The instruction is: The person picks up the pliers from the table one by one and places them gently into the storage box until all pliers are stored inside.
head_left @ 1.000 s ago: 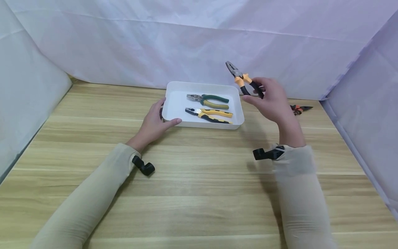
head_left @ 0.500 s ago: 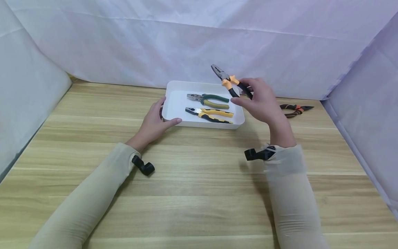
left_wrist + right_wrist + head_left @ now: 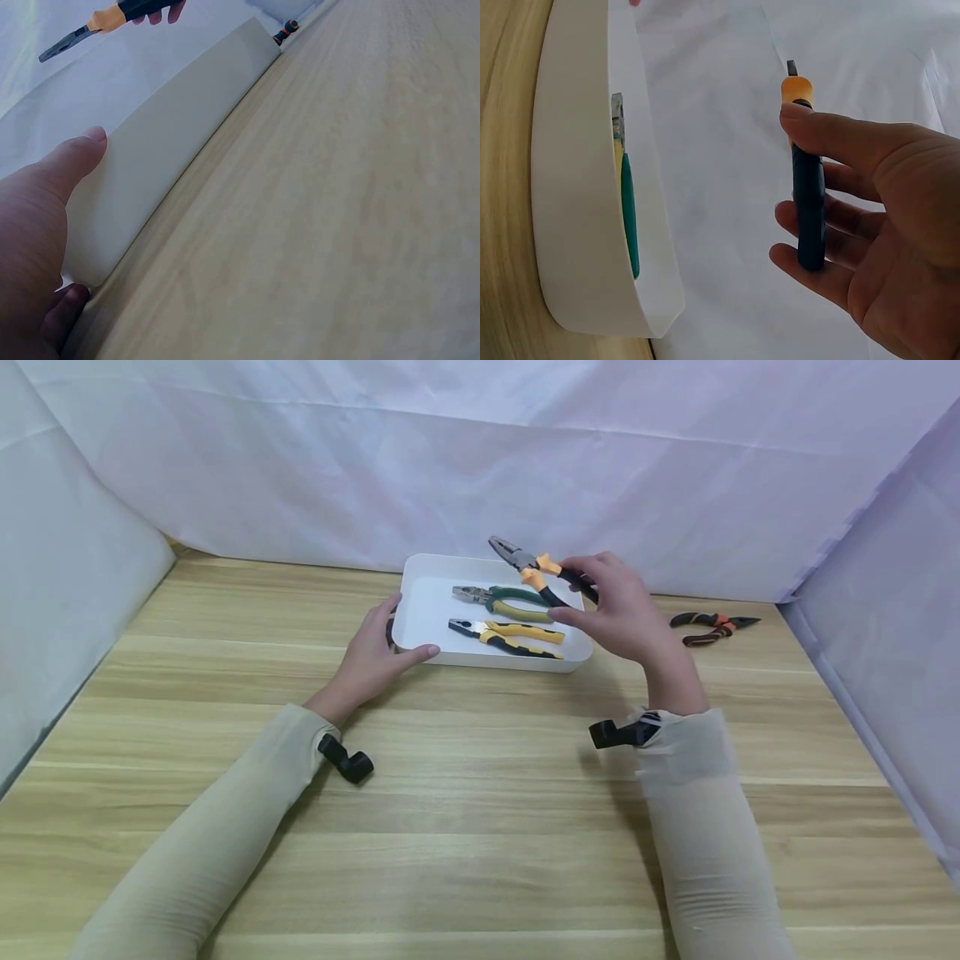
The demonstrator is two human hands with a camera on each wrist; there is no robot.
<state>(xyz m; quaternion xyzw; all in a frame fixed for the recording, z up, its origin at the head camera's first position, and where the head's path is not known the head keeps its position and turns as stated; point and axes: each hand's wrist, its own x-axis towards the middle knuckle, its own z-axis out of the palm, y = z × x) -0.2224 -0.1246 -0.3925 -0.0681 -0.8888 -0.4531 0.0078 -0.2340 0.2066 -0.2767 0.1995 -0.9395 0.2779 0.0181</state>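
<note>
My left hand (image 3: 371, 652) holds the left front corner of a white tray (image 3: 423, 589), its thumb along the front wall. In the left wrist view the thumb (image 3: 79, 157) lies against the tray's side. Inside the tray lie green-and-yellow pliers (image 3: 500, 596) and, nearer me, yellow-and-black pliers (image 3: 491, 632). Above the tray's right half, my right hand (image 3: 626, 614) grips another pair, orange-and-black combination pliers (image 3: 531, 568), by the black handles. Their nose points up and left, with the handles spread. The right wrist view shows thumb and fingers round the dark handle (image 3: 808, 202).
Red-and-black pliers (image 3: 720, 628) with a pointed nose lie on the wooden table (image 3: 480, 793), right of the tray. White cloth (image 3: 360, 468) rises behind the tray and along both sides. Each wrist carries a black camera mount (image 3: 345, 760).
The right hand has carried the orange-and-black pliers left and lower, over the tray. More of the red-and-black pliers now shows on the right. My left hand has stayed at the tray.
</note>
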